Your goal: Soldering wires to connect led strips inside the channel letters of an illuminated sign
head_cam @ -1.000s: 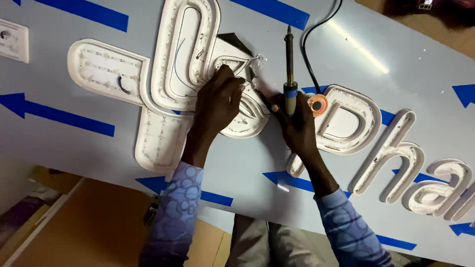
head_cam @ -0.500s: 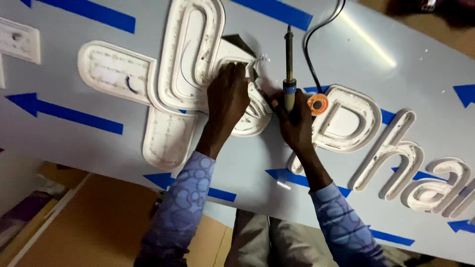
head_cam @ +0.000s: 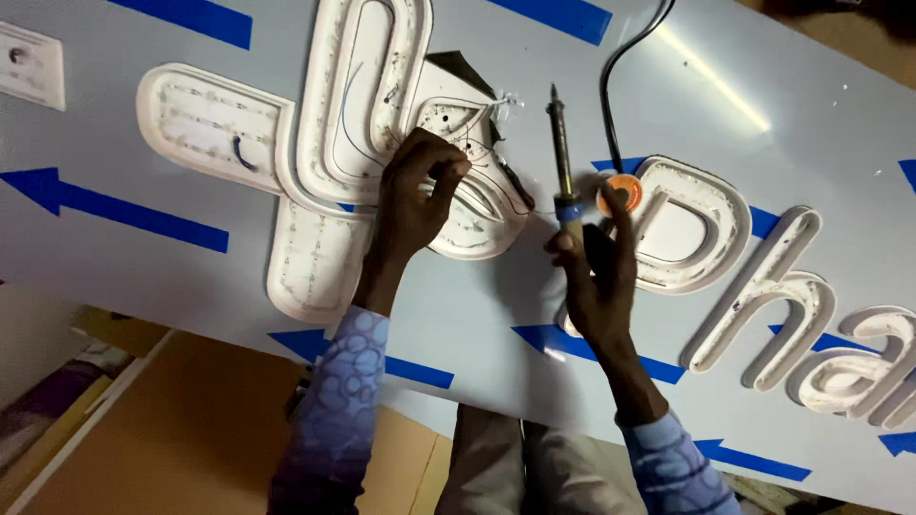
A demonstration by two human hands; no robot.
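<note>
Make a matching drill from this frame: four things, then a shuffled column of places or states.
1 soldering iron
2 solder spool
3 left hand
4 switch plate

a far left edge of the panel
b upright in the right hand
c orange, beside the iron's handle
d on the wiring in the white logo channel

Pairs: 1-b, 2-c, 3-d, 4-a

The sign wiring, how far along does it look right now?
Done: white channel shapes sit fixed on the panel, light strips inside. In hand: left hand pinches thin wires in the shape, right hand holds the soldering iron tip up, off the joint. Left: wires still loose, shapes uncovered.
</note>
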